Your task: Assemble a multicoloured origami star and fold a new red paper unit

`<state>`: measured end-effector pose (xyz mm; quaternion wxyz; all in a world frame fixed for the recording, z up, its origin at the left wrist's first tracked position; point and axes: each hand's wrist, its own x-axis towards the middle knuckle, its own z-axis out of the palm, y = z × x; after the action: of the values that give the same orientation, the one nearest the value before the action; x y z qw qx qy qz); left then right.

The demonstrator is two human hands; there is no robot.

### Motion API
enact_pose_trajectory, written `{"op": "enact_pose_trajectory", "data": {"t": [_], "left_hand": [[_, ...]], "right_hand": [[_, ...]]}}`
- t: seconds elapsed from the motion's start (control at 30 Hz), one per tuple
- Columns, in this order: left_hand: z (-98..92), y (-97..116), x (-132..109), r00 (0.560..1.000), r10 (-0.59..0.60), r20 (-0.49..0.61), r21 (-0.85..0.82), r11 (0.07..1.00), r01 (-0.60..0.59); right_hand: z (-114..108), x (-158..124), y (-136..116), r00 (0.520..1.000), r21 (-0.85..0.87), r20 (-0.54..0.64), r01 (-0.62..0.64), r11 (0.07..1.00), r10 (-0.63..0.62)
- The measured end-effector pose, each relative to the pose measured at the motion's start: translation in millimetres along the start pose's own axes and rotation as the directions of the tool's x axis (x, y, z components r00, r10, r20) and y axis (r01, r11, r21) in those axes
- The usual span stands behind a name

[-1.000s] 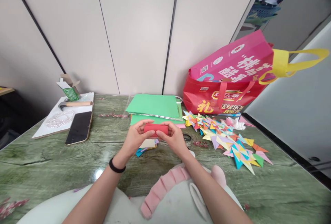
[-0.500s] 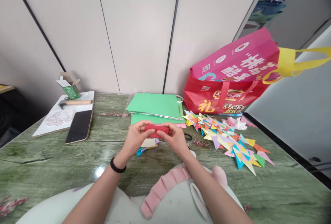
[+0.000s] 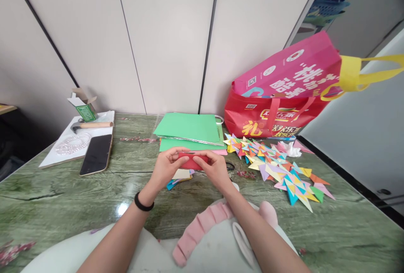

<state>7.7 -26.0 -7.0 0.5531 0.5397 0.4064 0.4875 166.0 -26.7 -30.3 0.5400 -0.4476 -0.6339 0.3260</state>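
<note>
A folded piece of red paper [image 3: 190, 162] is held level between both hands, above the table. My left hand [image 3: 166, 165] pinches its left end, thumb on the near face and fingers behind. My right hand [image 3: 213, 167] grips the right end the same way, so both ends of the paper are hidden. Just below the hands lies a small stack of coloured paper pieces [image 3: 180, 176], partly covered by them. Behind them are green paper sheets [image 3: 189, 126].
Right of the hands spreads a pile of folded paper pieces [image 3: 277, 168], before a red gift bag [image 3: 249, 115]. A black scissors handle [image 3: 230, 165] peeks out beside my right hand. At left are a phone [image 3: 96, 155], a hammer [image 3: 94, 125] and a small box [image 3: 85, 107]. A plush toy [image 3: 202, 243] lies under my forearms.
My fingers have shifted slightly along the red paper, and its upper edge now looks a little tilted toward me. Both hands keep their hold in nearly the same place.
</note>
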Motion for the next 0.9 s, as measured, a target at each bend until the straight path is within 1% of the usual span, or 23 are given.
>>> {"op": "enact_pose_trajectory", "data": {"t": [0.2, 0.5, 0.9], "left_hand": [[-1.0, -0.7, 1.1, 1.0, -0.003, 0.004, 0.005, 1.0, 0.003], [0.8, 1.7, 0.3, 1.0, 0.004, -0.005, -0.018, 1.0, -0.005], [1.1, 1.5, -0.6, 1.0, 0.014, -0.018, 0.004, 1.0, -0.014]], "right_hand": [[0.0, 0.2, 0.9, 1.0, 0.015, -0.006, 0.0, 1.0, 0.0], [0.4, 0.2, 1.6, 0.999, 0.0, -0.022, 0.031, 1.0, -0.031], [0.8, -0.6, 0.2, 0.998, 0.015, -0.035, 0.045, 0.999, -0.044]]}}
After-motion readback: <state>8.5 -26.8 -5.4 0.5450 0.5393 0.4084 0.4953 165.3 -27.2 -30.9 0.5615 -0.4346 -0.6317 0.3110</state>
